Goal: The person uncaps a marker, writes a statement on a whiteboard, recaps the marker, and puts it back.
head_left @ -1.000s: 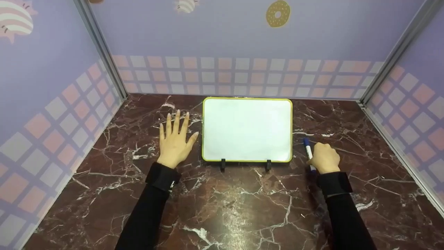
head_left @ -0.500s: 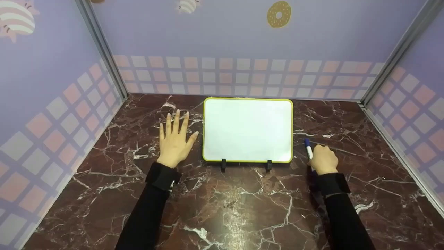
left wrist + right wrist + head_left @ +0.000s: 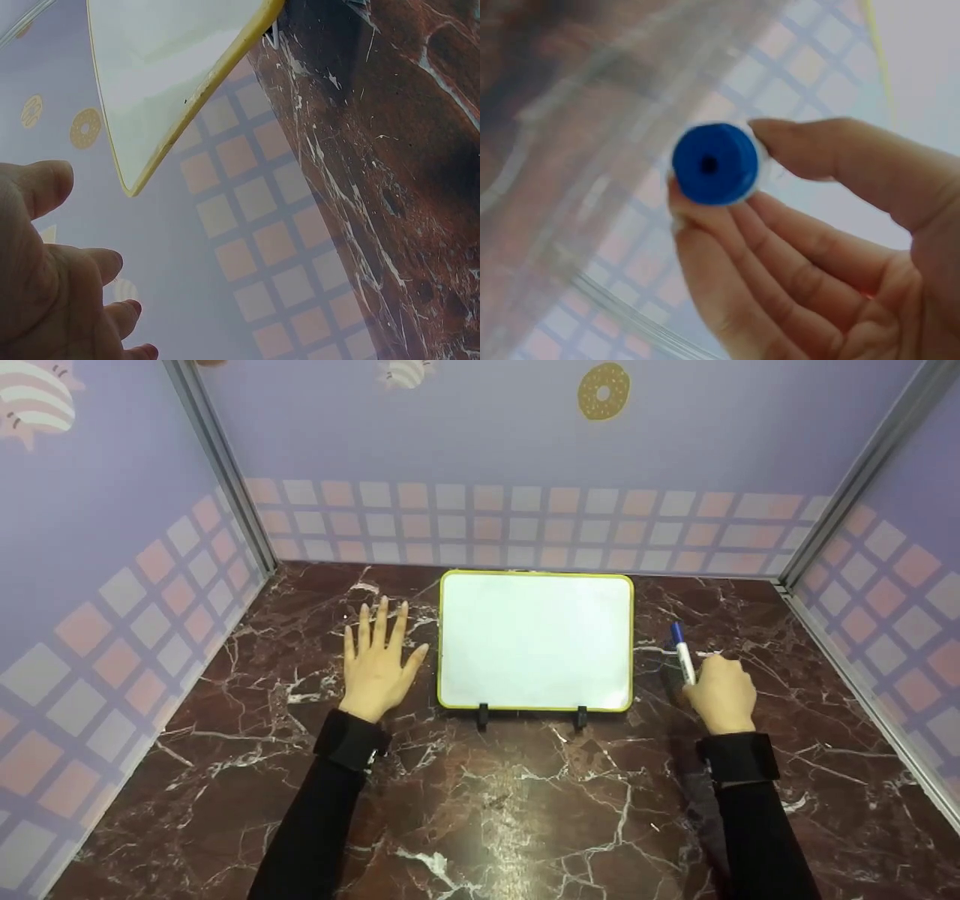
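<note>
My right hand [image 3: 723, 694] pinches a whiteboard marker [image 3: 684, 658] between thumb and fingers, to the right of the whiteboard. The marker has a white barrel and a blue cap, which points away from me. In the right wrist view its round blue end [image 3: 715, 163] faces the camera, with the thumb on one side and the fingertips on the other. A small whiteboard [image 3: 536, 641] with a yellow rim stands on two black feet in the middle. My left hand [image 3: 377, 673], fingers spread and holding nothing, is beside the board's left edge.
The dark red marbled table [image 3: 487, 810] stretches between three purple panels with pink and white checks. A grey metal post [image 3: 225, 472] rises at the back left corner, another [image 3: 855, 472] at the back right.
My right hand has moved away from me and slightly right, carrying the marker, which was lower and nearer to me before. My left hand and the whiteboard have kept their places.
</note>
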A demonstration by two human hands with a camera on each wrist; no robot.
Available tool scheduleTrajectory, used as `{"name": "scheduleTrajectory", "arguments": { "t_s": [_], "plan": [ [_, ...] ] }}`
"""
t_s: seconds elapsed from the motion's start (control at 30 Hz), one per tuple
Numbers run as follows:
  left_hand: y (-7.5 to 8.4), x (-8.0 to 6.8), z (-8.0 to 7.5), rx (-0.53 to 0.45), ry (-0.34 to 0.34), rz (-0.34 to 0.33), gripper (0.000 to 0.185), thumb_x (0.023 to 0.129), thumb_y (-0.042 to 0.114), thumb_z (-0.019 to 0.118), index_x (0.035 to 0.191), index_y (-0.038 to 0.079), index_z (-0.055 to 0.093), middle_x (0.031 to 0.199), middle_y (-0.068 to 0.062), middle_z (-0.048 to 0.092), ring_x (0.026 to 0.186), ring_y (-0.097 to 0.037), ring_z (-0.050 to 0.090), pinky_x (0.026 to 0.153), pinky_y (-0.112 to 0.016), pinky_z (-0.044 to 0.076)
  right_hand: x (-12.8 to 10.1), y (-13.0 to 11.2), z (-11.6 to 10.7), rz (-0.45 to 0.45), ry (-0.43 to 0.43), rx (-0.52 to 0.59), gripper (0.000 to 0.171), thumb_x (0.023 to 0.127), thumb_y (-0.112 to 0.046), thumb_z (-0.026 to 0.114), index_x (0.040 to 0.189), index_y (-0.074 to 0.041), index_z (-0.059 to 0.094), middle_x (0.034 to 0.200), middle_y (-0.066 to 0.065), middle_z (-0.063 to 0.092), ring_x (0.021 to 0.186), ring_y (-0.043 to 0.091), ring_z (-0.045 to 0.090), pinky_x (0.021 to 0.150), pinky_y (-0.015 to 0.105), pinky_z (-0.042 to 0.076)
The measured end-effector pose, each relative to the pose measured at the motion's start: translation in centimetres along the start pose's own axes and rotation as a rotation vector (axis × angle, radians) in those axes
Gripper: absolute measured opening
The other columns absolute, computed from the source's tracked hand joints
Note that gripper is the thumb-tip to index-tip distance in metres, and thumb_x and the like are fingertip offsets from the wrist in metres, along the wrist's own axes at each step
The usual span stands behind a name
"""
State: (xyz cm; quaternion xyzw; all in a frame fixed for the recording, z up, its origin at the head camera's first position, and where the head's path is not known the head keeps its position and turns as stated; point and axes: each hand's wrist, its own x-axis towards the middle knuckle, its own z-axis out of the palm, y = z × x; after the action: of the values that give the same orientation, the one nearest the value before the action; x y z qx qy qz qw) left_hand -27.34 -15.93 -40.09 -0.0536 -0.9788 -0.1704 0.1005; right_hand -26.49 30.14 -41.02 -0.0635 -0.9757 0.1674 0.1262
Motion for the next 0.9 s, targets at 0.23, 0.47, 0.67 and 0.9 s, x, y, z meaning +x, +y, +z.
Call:
{"name": "scheduleTrajectory", "arguments": {
  "t_s": [0.23,0.47,0.67,0.9],
  "plan": [
    [0.5,-0.2,0.0,-0.005,0.01,0.013,0.07,0.105,0.05,0.036,0.161,0.019,0.009,0.168,-0.011,-0.001,0.154,-0.036,-0.007,0.125,-0.058,-0.007,-1.5,-3.0,-1.8,-0.117,0.189,0.08,0.018,0.083,-0.001,0.067,0.096,0.011,0.071,0.084,0.029,0.07,0.068,0.047,0.066,0.058,0.059,0.054],
    [2.1,-0.6,0.2,-0.01,0.036,0.111,0.069,0.104,0.046,0.041,0.161,0.017,0.012,0.168,-0.011,0.002,0.154,-0.036,-0.005,0.126,-0.055,-0.008,-2.8,-6.7,-0.8,-0.264,0.293,0.107,0.014,0.082,0.001,0.07,0.096,0.004,0.073,0.086,0.025,0.072,0.07,0.046,0.067,0.06,0.059,0.055],
    [4.3,-0.9,0.6,0.089,0.017,0.264,0.073,0.102,0.05,0.042,0.16,0.016,0.014,0.168,-0.011,0.003,0.155,-0.034,0.001,0.128,-0.053,0.001,-4.1,-9.4,0.7,-0.353,0.262,0.094,0.014,0.08,0.003,0.073,0.094,0.002,0.074,0.086,0.02,0.072,0.071,0.042,0.069,0.06,0.054,0.06],
    [6.9,-1.8,2.0,0.105,0.129,0.531,0.064,0.094,0.044,0.06,0.147,0.011,0.045,0.155,-0.01,0.043,0.144,-0.031,0.038,0.122,-0.051,0.03,-5.8,-11.5,2.3,-0.466,0.222,0.013,0.02,0.074,0.003,0.079,0.092,-0.004,0.075,0.081,0.012,0.069,0.073,0.034,0.066,0.057,0.047,0.06]
  ]
}}
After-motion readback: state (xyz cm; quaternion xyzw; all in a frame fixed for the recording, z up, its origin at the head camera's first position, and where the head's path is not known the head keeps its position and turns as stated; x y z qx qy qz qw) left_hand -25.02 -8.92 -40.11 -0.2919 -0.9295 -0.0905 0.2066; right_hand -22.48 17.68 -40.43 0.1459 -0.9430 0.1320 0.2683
